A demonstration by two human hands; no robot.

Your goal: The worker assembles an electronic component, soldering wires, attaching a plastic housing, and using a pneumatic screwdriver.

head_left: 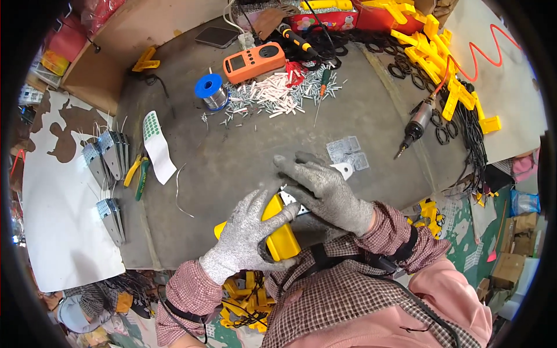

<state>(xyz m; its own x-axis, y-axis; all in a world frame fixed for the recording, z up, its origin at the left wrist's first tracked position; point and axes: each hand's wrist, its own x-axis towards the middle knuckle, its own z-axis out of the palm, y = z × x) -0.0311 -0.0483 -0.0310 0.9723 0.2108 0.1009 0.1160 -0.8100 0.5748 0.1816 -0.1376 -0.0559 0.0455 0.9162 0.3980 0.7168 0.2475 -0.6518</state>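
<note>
My left hand (246, 232), in a light grey knit glove, is closed around a yellow plastic housing (283, 240) near the table's front edge. At the housing's far right end sits a white piece with small dark dots (292, 200). Over this piece lies my right hand (332, 194), in a darker grey glove, its fingers stretched out to the left and its thumb touching the piece. A white rounded tab with a hole (343, 170) shows past the right hand; whether it joins the dotted piece is hidden. Clear plastic parts (348, 152) lie just beyond.
Behind lie an orange meter (254, 62), a solder spool (212, 91), piled screws and white sleeves (272, 93), and a screwdriver (324, 84). A corded power screwdriver (415, 127) and yellow housings (426, 55) lie right; pliers (137, 174) and a sticker sheet (158, 145) left.
</note>
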